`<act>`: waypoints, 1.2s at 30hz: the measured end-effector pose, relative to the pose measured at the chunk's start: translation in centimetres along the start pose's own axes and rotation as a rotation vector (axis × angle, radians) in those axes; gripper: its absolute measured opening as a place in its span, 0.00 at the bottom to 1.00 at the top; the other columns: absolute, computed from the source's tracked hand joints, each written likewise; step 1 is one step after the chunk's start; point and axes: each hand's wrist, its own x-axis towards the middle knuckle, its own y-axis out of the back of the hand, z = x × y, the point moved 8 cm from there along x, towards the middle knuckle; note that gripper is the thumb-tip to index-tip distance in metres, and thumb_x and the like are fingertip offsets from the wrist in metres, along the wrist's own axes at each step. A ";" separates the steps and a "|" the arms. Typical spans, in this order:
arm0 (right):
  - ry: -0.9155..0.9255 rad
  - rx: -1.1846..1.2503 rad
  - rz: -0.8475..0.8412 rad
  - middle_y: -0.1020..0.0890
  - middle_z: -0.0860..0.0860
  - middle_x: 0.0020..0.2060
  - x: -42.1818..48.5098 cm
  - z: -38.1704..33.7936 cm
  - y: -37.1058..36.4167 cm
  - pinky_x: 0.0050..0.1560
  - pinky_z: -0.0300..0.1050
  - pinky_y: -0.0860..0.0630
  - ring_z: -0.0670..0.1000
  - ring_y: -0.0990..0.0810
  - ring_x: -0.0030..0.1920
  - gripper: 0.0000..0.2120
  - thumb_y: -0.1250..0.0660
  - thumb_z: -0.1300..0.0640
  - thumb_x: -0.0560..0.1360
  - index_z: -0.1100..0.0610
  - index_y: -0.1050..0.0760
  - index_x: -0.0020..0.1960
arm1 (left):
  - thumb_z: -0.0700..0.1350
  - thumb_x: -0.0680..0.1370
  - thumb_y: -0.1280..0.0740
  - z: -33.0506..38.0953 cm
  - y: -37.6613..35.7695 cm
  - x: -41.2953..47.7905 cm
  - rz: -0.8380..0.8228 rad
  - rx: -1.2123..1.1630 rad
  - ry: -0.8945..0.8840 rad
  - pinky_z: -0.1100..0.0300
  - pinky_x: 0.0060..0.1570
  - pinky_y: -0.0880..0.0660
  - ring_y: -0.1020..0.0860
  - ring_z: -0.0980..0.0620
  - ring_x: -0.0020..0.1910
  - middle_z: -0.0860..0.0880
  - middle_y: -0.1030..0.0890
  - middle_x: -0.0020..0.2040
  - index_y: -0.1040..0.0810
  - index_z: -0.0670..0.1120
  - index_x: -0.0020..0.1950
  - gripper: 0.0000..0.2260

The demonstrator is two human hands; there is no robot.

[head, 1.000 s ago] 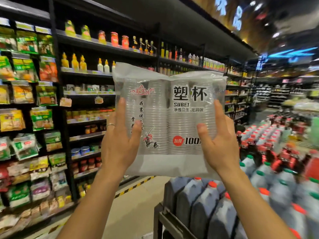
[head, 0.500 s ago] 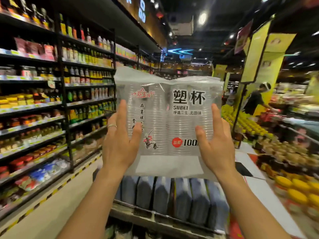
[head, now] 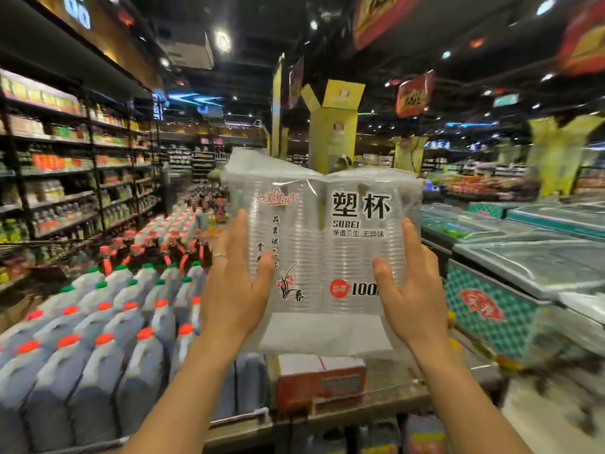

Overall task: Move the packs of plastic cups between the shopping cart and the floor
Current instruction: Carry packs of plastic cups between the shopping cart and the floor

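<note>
Fingers (head: 240, 231) of left hand (head: 234, 296) and right hand (head: 414, 299) clasp a clear, black-lettered cup pack (head: 327, 250).

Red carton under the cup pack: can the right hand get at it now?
Probably not as is. The right hand holds the pack of plastic cups together with the left hand, so it is not free, and the pack is in front of the red carton in this view.

Cup pack (head: 322, 244), left hand (head: 234, 290), right hand (head: 414, 296)
</note>
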 end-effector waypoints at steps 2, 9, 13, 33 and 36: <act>-0.043 -0.043 0.027 0.34 0.52 0.72 0.1 3.4 4.3 0.52 0.49 0.32 0.54 0.30 0.65 0.31 0.40 0.45 0.80 0.37 0.51 0.78 | 0.61 0.77 0.45 3.7 -3.9 -1.1 -0.038 -0.046 -0.003 0.50 0.68 0.36 0.40 0.48 0.75 0.45 0.40 0.78 0.49 0.57 0.80 0.32; -0.164 -0.201 0.156 0.34 0.51 0.72 -0.5 14.6 20.4 0.54 0.53 0.29 0.57 0.29 0.66 0.30 0.40 0.43 0.80 0.34 0.51 0.76 | 0.61 0.78 0.45 18.1 -16.5 -5.5 -0.163 -0.164 -0.074 0.48 0.60 0.31 0.37 0.48 0.72 0.47 0.41 0.79 0.52 0.60 0.79 0.31; -0.228 -0.267 0.221 0.31 0.52 0.68 -1.3 20.4 29.0 0.51 0.51 0.30 0.55 0.28 0.64 0.32 0.39 0.46 0.79 0.33 0.51 0.76 | 0.59 0.81 0.44 25.9 -23.2 -8.5 -0.234 -0.212 -0.122 0.48 0.55 0.29 0.32 0.42 0.70 0.45 0.42 0.78 0.58 0.65 0.78 0.30; -0.482 -0.657 0.483 0.37 0.52 0.74 -2.5 40.8 52.3 0.55 0.48 0.34 0.54 0.33 0.68 0.30 0.40 0.45 0.80 0.36 0.51 0.77 | 0.63 0.80 0.47 49.6 -53.1 -15.8 -0.541 -0.598 -0.302 0.47 0.55 0.27 0.28 0.42 0.66 0.44 0.37 0.75 0.55 0.62 0.79 0.30; -0.496 -0.706 0.507 0.35 0.52 0.73 0.1 44.8 52.8 0.52 0.46 0.35 0.55 0.30 0.66 0.31 0.40 0.45 0.80 0.36 0.51 0.77 | 0.67 0.78 0.49 50.9 -59.1 -14.6 -0.575 -0.632 -0.312 0.44 0.57 0.27 0.29 0.41 0.68 0.44 0.37 0.76 0.57 0.64 0.78 0.31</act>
